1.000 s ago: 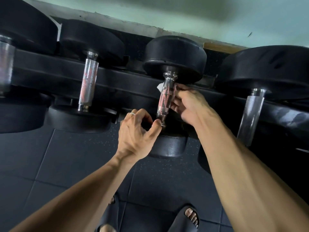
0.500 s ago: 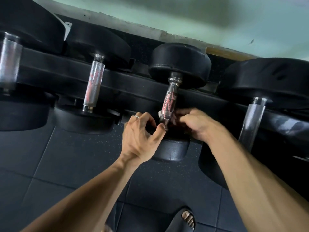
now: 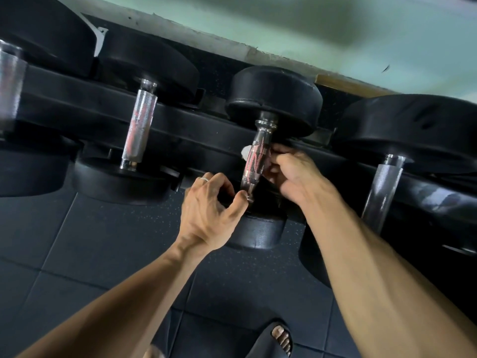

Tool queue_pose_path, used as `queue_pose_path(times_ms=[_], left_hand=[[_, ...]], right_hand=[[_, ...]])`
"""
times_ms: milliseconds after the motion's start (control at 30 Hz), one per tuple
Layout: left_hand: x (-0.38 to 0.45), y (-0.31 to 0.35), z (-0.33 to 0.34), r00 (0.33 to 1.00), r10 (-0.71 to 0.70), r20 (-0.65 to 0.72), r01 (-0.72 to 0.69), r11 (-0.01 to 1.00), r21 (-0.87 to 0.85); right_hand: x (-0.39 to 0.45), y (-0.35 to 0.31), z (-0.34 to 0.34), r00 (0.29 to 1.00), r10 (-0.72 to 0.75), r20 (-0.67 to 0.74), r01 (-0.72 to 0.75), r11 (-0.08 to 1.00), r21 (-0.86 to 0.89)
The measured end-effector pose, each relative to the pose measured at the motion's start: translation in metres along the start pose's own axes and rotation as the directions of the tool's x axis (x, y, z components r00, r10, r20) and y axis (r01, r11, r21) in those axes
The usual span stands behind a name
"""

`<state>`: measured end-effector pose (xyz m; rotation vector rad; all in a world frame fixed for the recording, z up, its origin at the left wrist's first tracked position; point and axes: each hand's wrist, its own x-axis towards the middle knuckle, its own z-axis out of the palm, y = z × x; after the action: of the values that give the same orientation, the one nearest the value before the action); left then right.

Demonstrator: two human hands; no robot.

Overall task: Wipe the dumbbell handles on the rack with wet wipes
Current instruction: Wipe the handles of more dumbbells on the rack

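A chrome dumbbell handle [image 3: 254, 161], streaked red, sits on the black rack [image 3: 201, 140] between rubber heads. The right hand [image 3: 291, 177] curls around it from the right, apparently pressing a white wet wipe [image 3: 245, 151] behind the bar. The left hand [image 3: 209, 215] pinches the handle's lower collar. A sandalled foot [image 3: 276, 337] stands on the dark floor tiles [image 3: 77, 241].

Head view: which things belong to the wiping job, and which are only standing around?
Job:
- knurled chrome dumbbell handle with red marks
- white wet wipe
- left hand
- right hand
- black metal rack

Not involved:
- dark rubber floor tiles
- black sandal
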<state>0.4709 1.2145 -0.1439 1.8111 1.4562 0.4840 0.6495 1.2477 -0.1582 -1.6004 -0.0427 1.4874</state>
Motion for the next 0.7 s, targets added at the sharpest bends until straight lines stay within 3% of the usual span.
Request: queue_pose_path(times_ms=[67, 133, 200, 333, 533, 700], left_hand=[[0.0, 0.0, 0.0, 1.0, 0.0, -0.006, 0.001, 1.0, 0.004], [-0.001, 0.001, -0.001, 1.0, -0.007, -0.003, 0.007, 1.0, 0.006], [-0.001, 0.001, -0.002, 1.0, -0.014, 0.002, 0.014, 1.0, 0.007], [-0.002, 0.002, -0.002, 1.0, -0.028, -0.006, 0.028, 1.0, 0.005], [-0.002, 0.004, -0.003, 0.999, -0.048, 0.003, 0.048, 0.999, 0.012], [-0.002, 0.003, -0.003, 0.999, -0.044, 0.011, 0.044, 0.999, 0.005]], right_hand=[[0.001, 0.01, 0.001, 0.992, 0.09, 0.085, -0.094, 0.995, 0.043], [-0.009, 0.02, -0.007, 0.975, 0.151, 0.163, -0.143, 0.988, -0.057], [-0.01, 0.016, -0.012, 0.98, 0.145, 0.138, -0.132, 0.986, -0.099], [0.007, -0.009, -0.001, 0.996, 0.06, 0.058, -0.071, 0.979, 0.192], [-0.011, 0.006, -0.006, 0.977, 0.156, 0.148, -0.152, 0.988, -0.036], [0.003, -0.011, 0.0, 0.992, 0.065, 0.109, -0.073, 0.994, 0.076]])
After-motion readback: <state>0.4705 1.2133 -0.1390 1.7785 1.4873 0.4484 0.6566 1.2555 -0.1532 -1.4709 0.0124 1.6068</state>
